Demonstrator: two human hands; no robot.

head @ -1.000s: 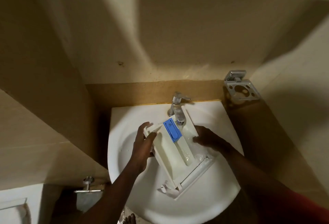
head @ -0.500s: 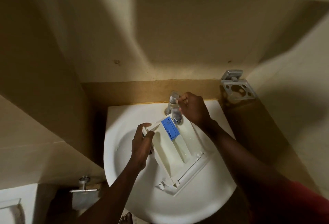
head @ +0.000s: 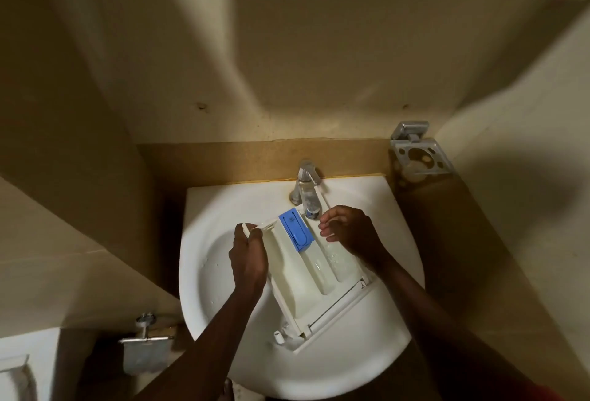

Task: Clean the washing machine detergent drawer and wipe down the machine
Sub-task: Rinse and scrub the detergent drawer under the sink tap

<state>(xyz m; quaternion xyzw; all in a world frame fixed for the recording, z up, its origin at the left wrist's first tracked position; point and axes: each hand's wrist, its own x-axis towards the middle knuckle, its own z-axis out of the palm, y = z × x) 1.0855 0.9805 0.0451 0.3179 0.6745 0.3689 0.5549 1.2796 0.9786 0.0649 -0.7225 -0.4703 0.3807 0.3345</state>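
One detergent drawer [head: 287, 276] in one sink [head: 319, 368] — one tap [head: 308, 190] at 12 o'clock | left hand [head: 247, 260] grasps its 9 o'clock edge | right hand [head: 351, 231] at 3 o'clock, grip unclear

Left hand [head: 247, 260] gripping drawer [head: 297, 276] edge, right hand [head: 351, 233] fingers curled; forearms outstretched

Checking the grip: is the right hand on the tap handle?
No, the right hand is over the detergent drawer's right side, away from the tap handle.

Cream-white detergent drawer [head: 297, 276] with a bright blue flap [head: 295, 232], in a white sink [head: 376, 359]; silver tap [head: 308, 190]; beige walls [head: 319, 65].
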